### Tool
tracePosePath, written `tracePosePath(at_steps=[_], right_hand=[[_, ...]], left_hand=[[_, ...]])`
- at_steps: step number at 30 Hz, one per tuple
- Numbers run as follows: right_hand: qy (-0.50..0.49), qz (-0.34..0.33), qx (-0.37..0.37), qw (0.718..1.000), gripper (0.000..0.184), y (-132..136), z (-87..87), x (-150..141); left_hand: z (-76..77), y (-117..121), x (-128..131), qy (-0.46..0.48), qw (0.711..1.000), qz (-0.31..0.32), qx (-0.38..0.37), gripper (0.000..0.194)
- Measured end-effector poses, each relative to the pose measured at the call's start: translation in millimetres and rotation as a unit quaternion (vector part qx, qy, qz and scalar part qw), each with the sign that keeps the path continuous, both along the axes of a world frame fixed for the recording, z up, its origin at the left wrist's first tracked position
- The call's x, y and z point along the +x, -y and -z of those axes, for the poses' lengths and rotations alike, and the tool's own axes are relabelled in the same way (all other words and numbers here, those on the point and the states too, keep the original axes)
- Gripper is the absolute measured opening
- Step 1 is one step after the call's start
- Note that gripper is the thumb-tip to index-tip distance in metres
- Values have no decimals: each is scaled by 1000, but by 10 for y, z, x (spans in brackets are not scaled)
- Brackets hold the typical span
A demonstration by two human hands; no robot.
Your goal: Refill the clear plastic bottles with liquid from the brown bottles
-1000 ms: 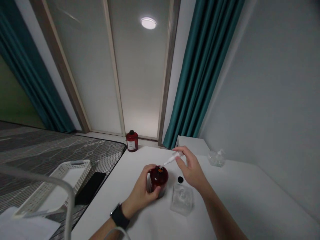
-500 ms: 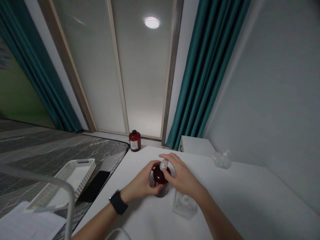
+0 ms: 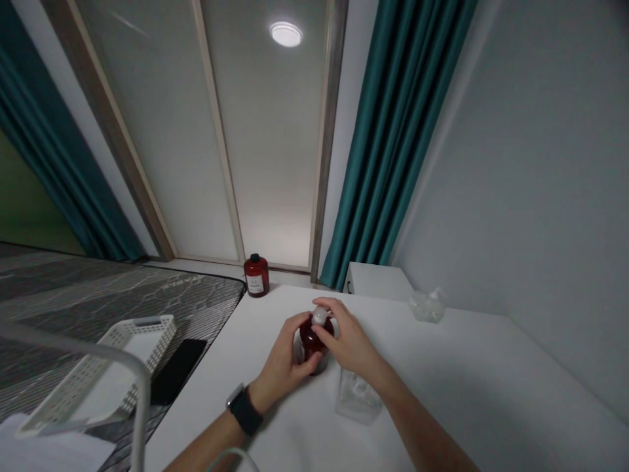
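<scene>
My left hand [image 3: 282, 354] wraps the side of a dark red bottle [image 3: 309, 342] standing on the white table [image 3: 442, 393]. My right hand [image 3: 346, 341] is at the bottle's top, with its fingers on a white dispenser head [image 3: 320, 316] seated in the neck. The hands hide most of the bottle and its label. A square clear bottle [image 3: 358, 396] stands just below my right wrist. The small black cap seen earlier is hidden.
A second red bottle [image 3: 256, 276] stands beyond the table's far edge, and a clear pump bottle [image 3: 426, 306] stands at the far right. Left of the table lie a white plastic basket [image 3: 98, 373] and a black phone [image 3: 177, 371] on a grey mattress [image 3: 122, 295].
The white dispenser has gone from above the bottle's open neck to sitting in it. My right hand has come down onto it, covering the black cap. My view has shifted slightly.
</scene>
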State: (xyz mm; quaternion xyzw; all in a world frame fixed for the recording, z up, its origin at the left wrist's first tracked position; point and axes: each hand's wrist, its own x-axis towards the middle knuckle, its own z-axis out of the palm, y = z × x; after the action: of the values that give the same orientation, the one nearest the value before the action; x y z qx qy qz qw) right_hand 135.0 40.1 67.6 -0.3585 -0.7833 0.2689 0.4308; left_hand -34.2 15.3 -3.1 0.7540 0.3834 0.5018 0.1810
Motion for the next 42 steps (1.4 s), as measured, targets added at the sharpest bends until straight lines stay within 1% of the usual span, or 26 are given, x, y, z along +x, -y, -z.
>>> tracePosePath(at_steps=[2,4,7,9,11,12,13,14,16,17,19,21,23,27,30,32,36,38,40,42], right_hand=[[-15,15,8,1000,30,-3,-57,30],[-30,28,26,999,24,-2,-157,104],[-89,52,52,993,26,23,-319,307],[-136,81,61,985,28,68,-377,487],[-134,105,55,984,29,144,-373,670],[-113,109,47,986,28,193,-351,752],[-85,111,41,989,27,246,-321,824],[-59,114,40,991,27,300,-287,882],[-26,119,43,992,25,400,-221,958],[-17,119,44,992,25,440,-192,977],[-6,110,41,993,24,494,-144,983],[5,99,37,994,24,517,-99,962],[15,84,36,996,24,520,-46,926],[9,51,38,998,22,503,104,860],[-21,62,35,997,23,490,230,836],[-30,61,25,997,21,487,310,827],[-24,7,6,1000,22,500,450,795],[-23,-2,4,1000,23,510,509,774],[-21,8,6,1000,24,521,558,757],[-21,24,13,999,26,534,599,740]], left_hand=[[-2,-7,10,8,1000,-1,-2,59],[-7,-17,14,10,1000,-6,-7,59],[-32,-22,-1,-1,1000,-21,-3,59],[-60,-3,-24,-20,998,-46,29,60],[-88,51,-36,-40,992,-72,93,62],[-96,93,-31,-47,988,-76,128,63],[-100,143,-13,-50,983,-66,162,62],[-99,200,18,-53,981,-40,182,61],[-83,314,115,-73,980,50,179,57],[-72,363,174,-90,979,88,158,56],[-51,432,287,-109,980,116,116,58],[-39,458,361,-120,985,105,70,62],[-33,454,383,-136,986,88,42,64],[-16,423,351,-170,982,77,43,66],[-8,397,348,-178,981,73,32,65],[-24,371,362,-175,981,79,11,66],[-96,309,392,-156,979,116,-58,66],[-110,287,402,-139,977,133,-88,62],[-84,283,412,-120,978,135,-104,58],[-20,299,422,-101,982,118,-106,57]])
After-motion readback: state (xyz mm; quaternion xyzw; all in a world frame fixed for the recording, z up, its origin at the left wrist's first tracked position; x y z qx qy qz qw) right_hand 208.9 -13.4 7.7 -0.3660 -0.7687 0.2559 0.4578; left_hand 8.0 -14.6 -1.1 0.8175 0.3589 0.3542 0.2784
